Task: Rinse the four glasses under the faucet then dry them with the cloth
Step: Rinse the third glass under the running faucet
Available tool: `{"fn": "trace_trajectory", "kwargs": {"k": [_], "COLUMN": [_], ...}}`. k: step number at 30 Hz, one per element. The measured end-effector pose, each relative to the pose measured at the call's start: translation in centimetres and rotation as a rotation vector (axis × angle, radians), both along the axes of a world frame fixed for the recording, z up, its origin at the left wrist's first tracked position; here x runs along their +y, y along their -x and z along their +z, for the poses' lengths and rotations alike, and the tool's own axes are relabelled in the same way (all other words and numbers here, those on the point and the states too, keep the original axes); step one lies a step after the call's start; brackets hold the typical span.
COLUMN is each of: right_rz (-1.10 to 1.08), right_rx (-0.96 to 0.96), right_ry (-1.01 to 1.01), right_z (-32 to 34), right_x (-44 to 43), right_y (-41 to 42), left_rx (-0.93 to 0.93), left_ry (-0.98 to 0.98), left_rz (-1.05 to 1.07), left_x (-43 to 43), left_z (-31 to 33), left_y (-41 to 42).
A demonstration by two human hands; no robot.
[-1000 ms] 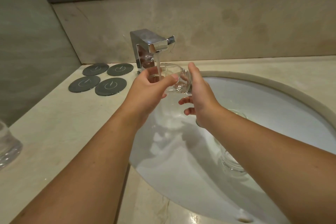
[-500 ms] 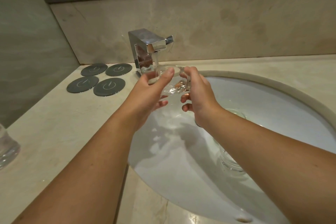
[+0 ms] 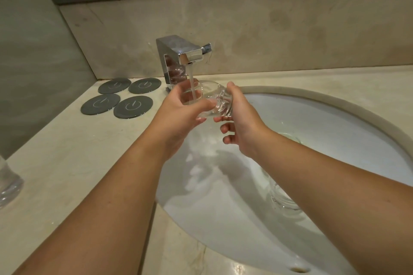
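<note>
Gripping from both sides, the left hand (image 3: 181, 109) and right hand (image 3: 242, 125) hold a clear, thick-based glass tumbler (image 3: 212, 101) tipped on its side under the square chrome faucet (image 3: 178, 58). The left hand's thumb and fingers curl round the rim end. The right hand pinches the heavy, ridged base between thumb and forefinger, its lower fingers hanging loosely bent beneath. A thin, smooth stream of water (image 3: 191, 80) falls from the spout onto the rim end of the tumbler. Below lies the white oval porcelain basin (image 3: 335, 136), glossy and wet, set under a beige stone rim. A second clear glass (image 3: 283, 196) lies in the basin, partly hidden by the right forearm. A third clear glass (image 3: 9, 183) stands on the pale marble counter (image 3: 67, 163) at the left edge. Four round, matte dark-grey coasters (image 3: 121, 98) sit in a cluster left of the faucet.
</note>
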State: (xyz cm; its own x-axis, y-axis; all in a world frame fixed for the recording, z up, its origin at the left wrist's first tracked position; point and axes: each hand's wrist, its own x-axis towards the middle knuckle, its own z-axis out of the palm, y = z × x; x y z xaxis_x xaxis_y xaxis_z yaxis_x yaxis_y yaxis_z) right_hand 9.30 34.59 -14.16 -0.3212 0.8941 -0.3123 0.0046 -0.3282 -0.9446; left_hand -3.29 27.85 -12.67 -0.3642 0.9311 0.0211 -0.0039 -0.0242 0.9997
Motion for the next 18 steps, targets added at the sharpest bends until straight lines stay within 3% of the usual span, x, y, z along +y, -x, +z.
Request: {"fn": "trace_trajectory", "kwargs": {"k": [4, 10, 18], "right_rz": [-0.045, -0.04, 0.032], "right_rx": [0.047, 0.037, -0.09], "right_ry": [-0.063, -0.163, -0.006], "right_z": [-0.19, -0.26, -0.17], "right_x": [0.25, 0.17, 0.07], "right_y": [0.17, 0.31, 0.06], "left_rx": [-0.055, 0.039, 0.083], "left_ry": [0.027, 0.101, 0.023], "left_rz": [-0.033, 0.029, 0.031], "left_x": [-0.09, -0.34, -0.19], "left_z": [0.03, 0.12, -0.02], "left_y": [-0.31, -0.58, -0.3]}}
